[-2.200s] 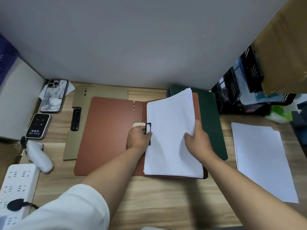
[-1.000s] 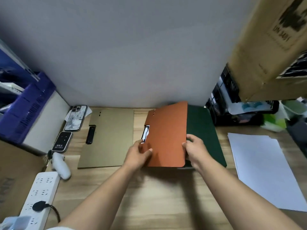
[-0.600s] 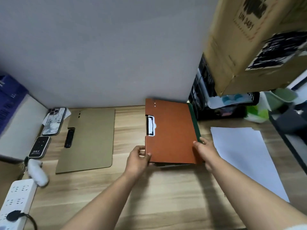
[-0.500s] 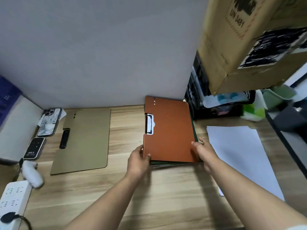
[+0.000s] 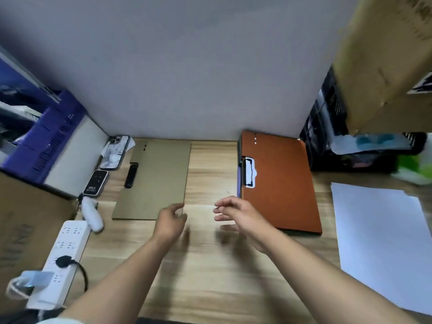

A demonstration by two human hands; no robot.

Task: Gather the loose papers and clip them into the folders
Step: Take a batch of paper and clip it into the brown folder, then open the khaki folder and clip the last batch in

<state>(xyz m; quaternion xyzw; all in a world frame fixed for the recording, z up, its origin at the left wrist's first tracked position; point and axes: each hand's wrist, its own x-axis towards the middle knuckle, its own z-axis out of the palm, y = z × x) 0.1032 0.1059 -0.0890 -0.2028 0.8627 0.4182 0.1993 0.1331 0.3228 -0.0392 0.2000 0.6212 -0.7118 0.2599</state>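
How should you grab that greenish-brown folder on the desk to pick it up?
Probably by its right long edge near the front corner, coming from the right. The greenish-brown folder lies flat and closed, its black clip sits on the left edge, and the right edge borders bare desk, close to the left hand.

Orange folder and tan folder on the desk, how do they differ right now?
The orange folder lies on the right, stacked on a dark green folder; the tan folder lies on the left, straight on the desk. White shows at the orange folder's clip; the tan folder's clip looks all black. Both lie flat, clip on the left edge.
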